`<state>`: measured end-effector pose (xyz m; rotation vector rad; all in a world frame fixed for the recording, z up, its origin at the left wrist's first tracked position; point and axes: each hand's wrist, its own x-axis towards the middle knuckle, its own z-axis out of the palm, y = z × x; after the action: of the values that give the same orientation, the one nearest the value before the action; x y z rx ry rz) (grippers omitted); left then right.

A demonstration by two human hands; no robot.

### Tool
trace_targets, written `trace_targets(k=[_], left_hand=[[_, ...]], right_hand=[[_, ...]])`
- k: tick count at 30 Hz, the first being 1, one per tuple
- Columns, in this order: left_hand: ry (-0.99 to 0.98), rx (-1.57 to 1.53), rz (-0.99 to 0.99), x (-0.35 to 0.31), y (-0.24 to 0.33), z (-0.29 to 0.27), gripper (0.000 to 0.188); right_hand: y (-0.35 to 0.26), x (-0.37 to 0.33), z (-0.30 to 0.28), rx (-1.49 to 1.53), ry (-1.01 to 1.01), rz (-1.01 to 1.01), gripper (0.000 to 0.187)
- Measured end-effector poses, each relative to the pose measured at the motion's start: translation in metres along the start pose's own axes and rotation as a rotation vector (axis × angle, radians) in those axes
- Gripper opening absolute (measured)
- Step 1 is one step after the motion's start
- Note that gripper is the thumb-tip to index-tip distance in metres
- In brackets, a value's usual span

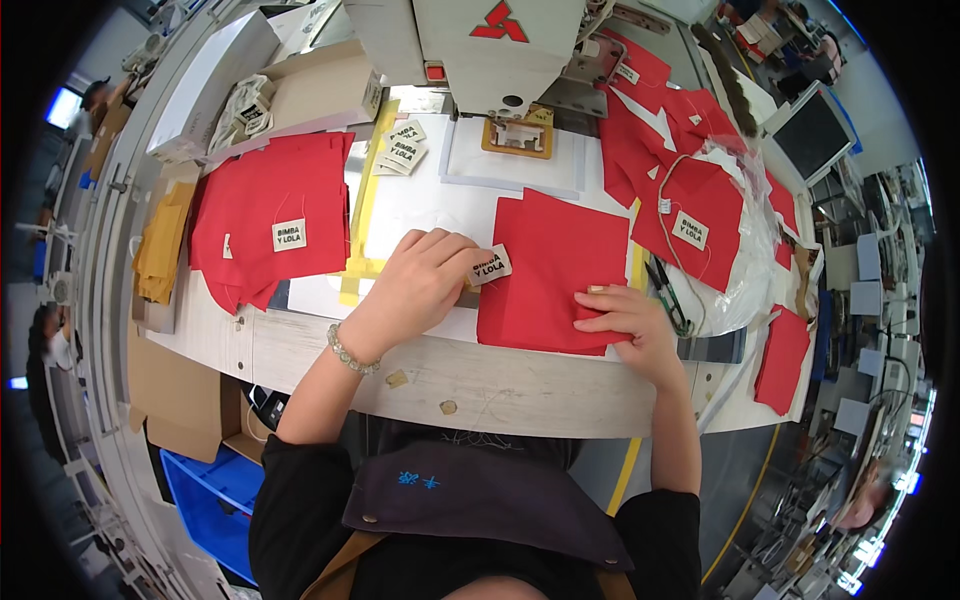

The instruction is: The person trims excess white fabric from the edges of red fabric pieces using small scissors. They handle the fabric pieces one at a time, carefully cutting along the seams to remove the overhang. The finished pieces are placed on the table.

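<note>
Label [492,265], pale (probably light, pliable, best taken by an edge), sits pinched in the grip of the left hand [425,278] at the left edge of likely limp red fabric [560,250], on which the right hand [638,325] rests, fingers loosely spread.

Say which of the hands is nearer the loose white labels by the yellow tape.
Left. The left hand is below the loose white labels in the picture, holding another label; the right hand is farther, down and to their right, resting on the red fabric.

The black-printed label [493,264] is cream, the fabric [567,255] red.
</note>
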<state>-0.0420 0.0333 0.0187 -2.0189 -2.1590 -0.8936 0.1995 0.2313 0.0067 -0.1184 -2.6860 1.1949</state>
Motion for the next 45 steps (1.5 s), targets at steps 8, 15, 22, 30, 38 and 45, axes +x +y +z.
trace_targets(k=[8,15,22,30,38,45], left_hand=[[-0.027,0.118,0.170,-0.006,-0.010,0.004,0.019],[0.323,0.042,0.520,-0.018,0.017,-0.011,0.019],[0.274,0.072,0.759,-0.026,0.026,-0.006,0.023],[0.184,-0.124,0.633,-0.037,0.025,-0.010,0.022],[0.024,-0.206,0.680,-0.053,0.037,-0.001,0.019],[0.275,-0.358,0.188,-0.017,0.063,0.002,0.030]], right_hand=[[-0.034,-0.002,-0.004,-0.116,-0.053,0.051,0.027],[-0.055,0.008,0.031,0.838,0.267,0.404,0.043],[-0.078,0.042,0.034,0.906,0.034,0.473,0.039],[-0.069,0.039,0.037,0.805,0.158,0.490,0.027],[-0.065,0.032,0.034,0.822,0.294,0.591,0.030],[-0.092,0.031,0.061,0.924,0.414,0.519,0.042]])
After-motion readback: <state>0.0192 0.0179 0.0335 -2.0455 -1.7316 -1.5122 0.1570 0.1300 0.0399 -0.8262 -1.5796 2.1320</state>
